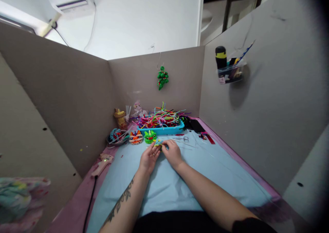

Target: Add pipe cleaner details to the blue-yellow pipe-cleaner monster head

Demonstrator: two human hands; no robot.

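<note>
Between my two hands is a small light-blue and yellow pipe-cleaner piece (157,143), partly hidden by the fingers. My left hand (149,156) holds it from the left, palm turned up. From the right, my right hand (172,152) pinches its edge with bent fingers. Just beyond the hands sits a green pipe-cleaner figure (150,137) with a face. To its left stands an orange and cream pipe-cleaner figure (135,137). A pair of scissors (185,139) lies right of my hands.
A blue tray (164,131) heaped with colourful pipe cleaners (160,119) stands at the back. At left are a bowl (118,142) and a pink glue gun (103,164) with a black cord. A red strip (210,139) lies right. Grey panels (180,78) enclose the table.
</note>
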